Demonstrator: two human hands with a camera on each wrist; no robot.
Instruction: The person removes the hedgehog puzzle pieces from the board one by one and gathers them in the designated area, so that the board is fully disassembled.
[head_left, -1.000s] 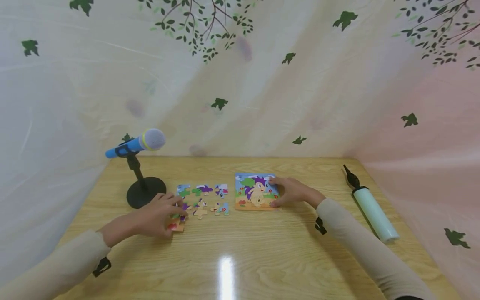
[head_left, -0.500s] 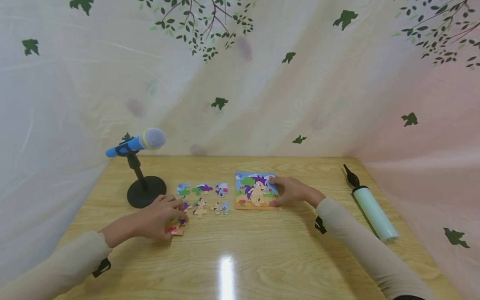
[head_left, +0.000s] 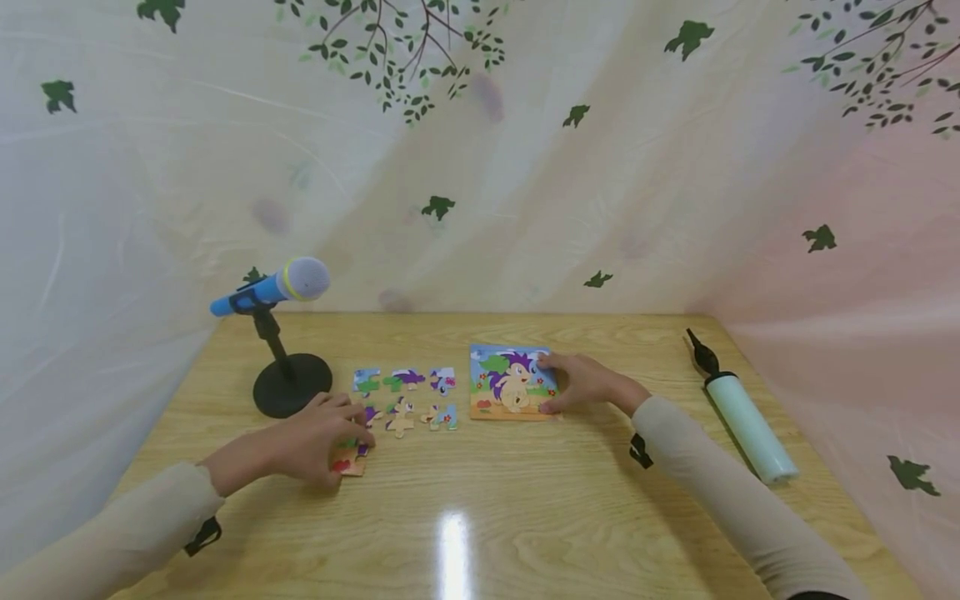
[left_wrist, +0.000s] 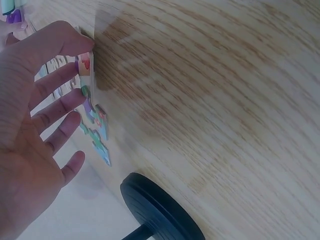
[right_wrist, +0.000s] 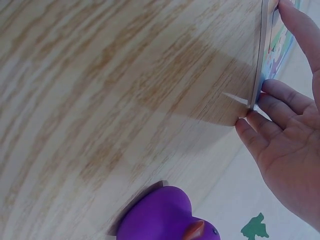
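Observation:
My left hand [head_left: 315,437] pinches a jigsaw piece with red hearts [head_left: 348,464] near the table's left side, thumb in front and fingers behind. Several other jigsaw pieces [head_left: 408,379] lie apart in two rows beyond and beside it; the hand partly covers one. At the middle lies a square picture board [head_left: 510,383] showing a purple-spined hedgehog. My right hand [head_left: 596,385] rests on its right edge, with the thumb on the near part and the fingers by the far corner. The right wrist view shows nearly straight fingers [right_wrist: 280,95] touching that edge.
A blue toy microphone on a black stand [head_left: 288,383] stands behind my left hand. At the right lies a pale green hand pump [head_left: 750,429] with a black nozzle. A purple toy duck [right_wrist: 160,215] sits low in the right wrist view.
My left hand has drawn the heart piece slightly towards me, away from the row above it. My right hand and the picture board have stayed in place.

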